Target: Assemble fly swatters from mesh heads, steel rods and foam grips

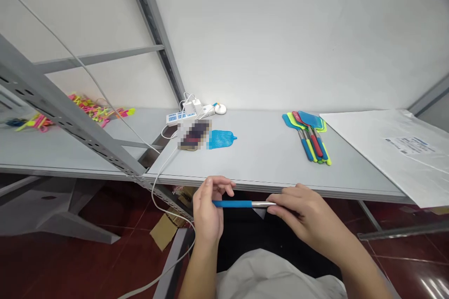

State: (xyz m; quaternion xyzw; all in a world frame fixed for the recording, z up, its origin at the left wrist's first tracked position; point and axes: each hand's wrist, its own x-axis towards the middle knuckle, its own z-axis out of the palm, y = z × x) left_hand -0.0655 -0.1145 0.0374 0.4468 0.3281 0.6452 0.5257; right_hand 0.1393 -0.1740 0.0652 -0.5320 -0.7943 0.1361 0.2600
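In front of my lap, level between both hands, is a telescopic fly swatter handle point(233, 203) with a blue grip and a silver metal end. My left hand point(209, 210) is curled loosely around the blue end, which butts against the palm. The fingers and thumb of my right hand point(305, 210) pinch the metal end, hiding its tip. On the table beyond my left hand lies a loose blue mesh swatter head point(223, 139), apart from any handle. Farther right rests a pile of fly swatters point(314, 142) with blue, yellow-green and red heads and matching grips.
A grey table point(259, 159) stands before me. At its back left are a power strip point(180, 117), plugs, a white round item point(220, 109) and a blurred-out object point(194, 135). A white sheet-like package point(389, 149) overhangs the right edge. A metal shelf post point(80, 117) and white cable point(156, 201) are left.
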